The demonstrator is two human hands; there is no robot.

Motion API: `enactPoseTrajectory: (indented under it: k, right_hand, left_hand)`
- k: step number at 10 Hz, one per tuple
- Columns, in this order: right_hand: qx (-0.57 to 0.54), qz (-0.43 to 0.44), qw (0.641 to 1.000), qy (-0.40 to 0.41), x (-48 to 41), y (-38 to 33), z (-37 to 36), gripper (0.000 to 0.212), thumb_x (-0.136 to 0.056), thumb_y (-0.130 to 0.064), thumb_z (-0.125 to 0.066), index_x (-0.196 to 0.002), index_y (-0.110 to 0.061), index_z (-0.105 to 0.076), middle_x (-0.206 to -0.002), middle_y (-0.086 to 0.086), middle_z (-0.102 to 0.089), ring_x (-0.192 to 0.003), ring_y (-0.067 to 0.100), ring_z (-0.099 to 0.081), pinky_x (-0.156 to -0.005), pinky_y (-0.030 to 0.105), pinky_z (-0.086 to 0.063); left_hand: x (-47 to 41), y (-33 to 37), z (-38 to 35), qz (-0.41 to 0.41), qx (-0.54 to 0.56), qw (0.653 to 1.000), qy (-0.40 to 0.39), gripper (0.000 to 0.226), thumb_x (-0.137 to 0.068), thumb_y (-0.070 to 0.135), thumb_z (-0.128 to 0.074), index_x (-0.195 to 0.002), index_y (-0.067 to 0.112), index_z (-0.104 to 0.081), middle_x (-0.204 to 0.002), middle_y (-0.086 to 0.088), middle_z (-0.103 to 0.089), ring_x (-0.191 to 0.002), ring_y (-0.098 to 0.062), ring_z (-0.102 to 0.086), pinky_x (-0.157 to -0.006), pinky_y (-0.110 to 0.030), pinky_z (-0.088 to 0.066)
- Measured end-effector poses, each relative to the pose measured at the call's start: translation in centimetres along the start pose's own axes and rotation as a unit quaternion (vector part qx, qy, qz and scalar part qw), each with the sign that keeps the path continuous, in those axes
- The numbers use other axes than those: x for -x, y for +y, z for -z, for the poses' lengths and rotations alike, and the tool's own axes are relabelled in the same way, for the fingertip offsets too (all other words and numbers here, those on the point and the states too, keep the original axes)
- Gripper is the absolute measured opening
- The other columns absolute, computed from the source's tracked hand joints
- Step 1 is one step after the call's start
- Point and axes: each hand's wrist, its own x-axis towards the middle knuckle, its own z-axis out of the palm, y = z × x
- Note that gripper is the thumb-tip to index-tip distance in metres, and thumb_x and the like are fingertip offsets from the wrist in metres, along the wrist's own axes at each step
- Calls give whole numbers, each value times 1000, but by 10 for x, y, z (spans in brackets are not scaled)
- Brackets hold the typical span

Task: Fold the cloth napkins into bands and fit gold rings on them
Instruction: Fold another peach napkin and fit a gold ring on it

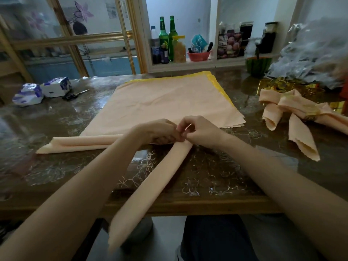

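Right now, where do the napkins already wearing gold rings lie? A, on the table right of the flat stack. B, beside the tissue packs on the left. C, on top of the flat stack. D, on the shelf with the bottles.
A: the ringed napkins lie on the table to the right of the flat stack, apart from it.

dim room, flat bluish light. dark glossy table (pixel 216 166) w/ flower pattern on top, wood front edge. behind at left, gold-framed glass partition (pixel 75 40) w/ purple paper flowers (pixel 83 11) on it; blue cabinets (pixel 56 69) show thru the glass. white wall niche (pixel 188 65) holds bottles (pixel 167 34) & a red bowl (pixel 197 56). grey floor (pixel 165 234) below.
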Motion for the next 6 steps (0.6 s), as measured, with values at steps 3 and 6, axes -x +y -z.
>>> enactPoseTrajectory:
  k: [3,6]
  right_hand:
    - [105,44,993,-26,-8,6,-5,22,-82,-14,-70,-104,-14,-67,-89,-9,-47,-76,-2,-45,-66,1,-36]
    - [195,17,981,-13,-7,5,-21,29,-93,-23,-55,-121,-27,-62,-109,-1,-41,-112,20,-45,-99,38,-40]
  left_hand:
    - [7,-63,35,-7,-204,946,250,17,-86,30,-64,-92,14,-67,-96,-3,-64,-85,-18,-55,-80,-32,-48]
    - [10,-76,58,6,-205,974,98,26,-87,32,-64,-102,12,-70,-104,-4,-66,-98,-20,-57,-87,-29,-43]
